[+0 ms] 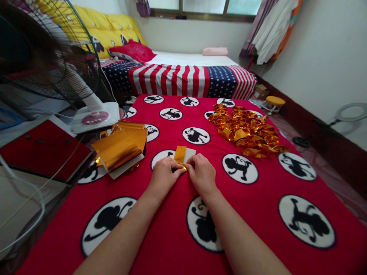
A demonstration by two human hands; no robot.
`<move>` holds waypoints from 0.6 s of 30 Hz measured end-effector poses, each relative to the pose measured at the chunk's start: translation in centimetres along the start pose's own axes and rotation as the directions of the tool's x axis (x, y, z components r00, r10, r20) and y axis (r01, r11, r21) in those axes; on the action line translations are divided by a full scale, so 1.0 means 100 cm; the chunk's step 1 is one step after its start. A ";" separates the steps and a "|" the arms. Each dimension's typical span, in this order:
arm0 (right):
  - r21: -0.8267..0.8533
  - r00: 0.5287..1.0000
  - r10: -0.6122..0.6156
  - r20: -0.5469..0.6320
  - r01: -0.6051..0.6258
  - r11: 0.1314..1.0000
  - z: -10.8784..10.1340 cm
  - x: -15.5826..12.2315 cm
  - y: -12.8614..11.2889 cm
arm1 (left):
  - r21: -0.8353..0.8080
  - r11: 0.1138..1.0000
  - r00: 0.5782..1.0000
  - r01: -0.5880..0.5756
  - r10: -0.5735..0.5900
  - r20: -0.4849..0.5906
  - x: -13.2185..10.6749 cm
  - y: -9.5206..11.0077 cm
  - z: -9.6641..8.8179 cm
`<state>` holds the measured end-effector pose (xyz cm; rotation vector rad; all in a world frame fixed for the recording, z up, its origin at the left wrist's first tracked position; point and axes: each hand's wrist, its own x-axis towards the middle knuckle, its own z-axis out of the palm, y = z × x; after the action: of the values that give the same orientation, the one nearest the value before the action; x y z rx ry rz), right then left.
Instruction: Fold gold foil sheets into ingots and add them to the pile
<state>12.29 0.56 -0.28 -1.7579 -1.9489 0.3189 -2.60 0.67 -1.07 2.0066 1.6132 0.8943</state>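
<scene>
A red blanket (160,244) printed with black monkeys in white circles covers the work surface, a low bed or mattress. Beyond its far edge lies a bed with a stars-and-stripes cover (183,81), a red pillow (132,51) and a pink pillow (215,51), below a window (202,7) with curtains (271,30) at its right. A standing fan (94,118) rises just off the blanket's near-left corner, beside a red folder (44,149).

Near the middle of the blanket, the left hand (164,176) and right hand (201,175) meet, both curled and grasping a small piece of gold foil paper (180,154) between thumbs and fingers. Its gold part stands beside a white part, and the fingertips nearly touch beneath it.

Toward the blanket's left edge, a stack of gold foil sheets (122,147) sits on white backing, well left of the hands. A loose heap of crinkled gold foil strips (243,130) lies toward the far-right corner, with monkey circles showing around it.
</scene>
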 end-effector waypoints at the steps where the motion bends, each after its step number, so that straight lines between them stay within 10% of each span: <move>1: 0.019 1.000 0.010 0.010 -0.011 1.000 -0.001 0.001 0.000 | -0.006 1.000 1.000 -0.002 0.002 0.005 0.001 0.000 0.000; 18: 0.096 0.987 0.157 0.024 -0.159 0.983 -0.004 0.006 0.005 | -0.007 1.000 1.000 0.003 -0.003 0.021 0.002 -0.002 -0.002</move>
<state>12.85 1.18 -0.08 -1.8546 -1.7767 0.4761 -2.85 0.89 -1.04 2.0019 1.5985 0.8737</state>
